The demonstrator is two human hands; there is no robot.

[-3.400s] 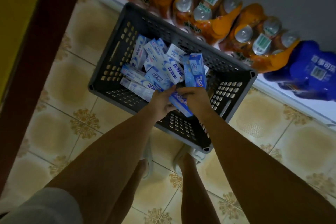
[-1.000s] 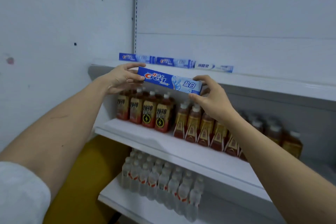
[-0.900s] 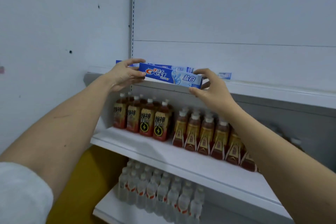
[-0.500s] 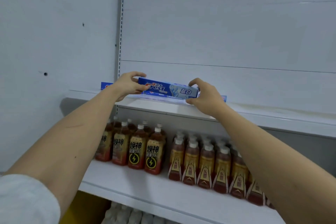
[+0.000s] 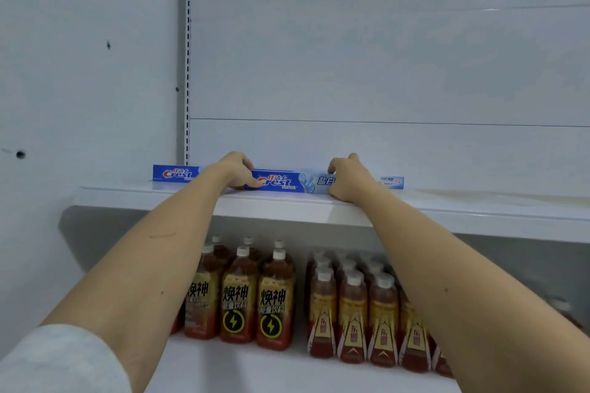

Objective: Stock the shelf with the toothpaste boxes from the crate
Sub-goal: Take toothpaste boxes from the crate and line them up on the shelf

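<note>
A blue Crest toothpaste box [image 5: 292, 182] lies lengthwise on the white upper shelf [image 5: 447, 212]. My left hand [image 5: 234, 171] grips its left end and my right hand [image 5: 346, 177] grips its right end, fingers curled over the top. Behind it a row of other toothpaste boxes stands along the back panel: one shows at the left [image 5: 175, 173] and the end of another at the right [image 5: 392, 182]. The crate is out of view.
On the shelf below stand dark energy-drink bottles [image 5: 238, 297] and red-labelled tea bottles [image 5: 352, 313]. A slotted upright [image 5: 187, 73] runs up the back wall at the left. To the right of the boxes the upper shelf's surface shows some stains.
Both hands carried the box from in front of the shelf edge onto the upper shelf and set it down before the back row. The view tilted upward.
</note>
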